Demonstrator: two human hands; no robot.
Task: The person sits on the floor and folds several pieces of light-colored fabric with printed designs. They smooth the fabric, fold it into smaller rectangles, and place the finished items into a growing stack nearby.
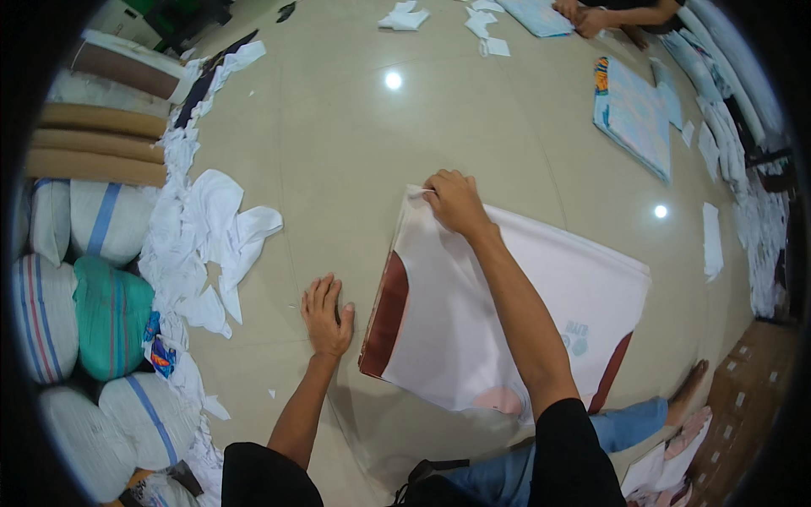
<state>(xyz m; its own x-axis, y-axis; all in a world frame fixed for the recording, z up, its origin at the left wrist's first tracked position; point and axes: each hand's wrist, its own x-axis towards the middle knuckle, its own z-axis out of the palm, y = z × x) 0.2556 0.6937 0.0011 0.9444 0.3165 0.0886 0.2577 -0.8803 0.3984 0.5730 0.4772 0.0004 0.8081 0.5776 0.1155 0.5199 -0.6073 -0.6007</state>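
Note:
Pale pink-white fabric pieces, apparently layered, lie on the tiled floor before me. Dark red fabric shows at the left side and again at the lower right edge. A pale pink patch and faint printed writing mark the near part. My right hand pinches the far edge close to its left corner, where the cloth is slightly bunched. My right forearm crosses over the fabric and hides part of it. Left of the fabric, my left hand rests on the floor with fingers spread, holding nothing.
White fabric scraps heap along the left, beside stuffed woven sacks and brown rolls. A folded light-blue patterned fabric stack lies at the upper right. Beyond it, another person's hands touch similar cloth. Brown cartons stand at right.

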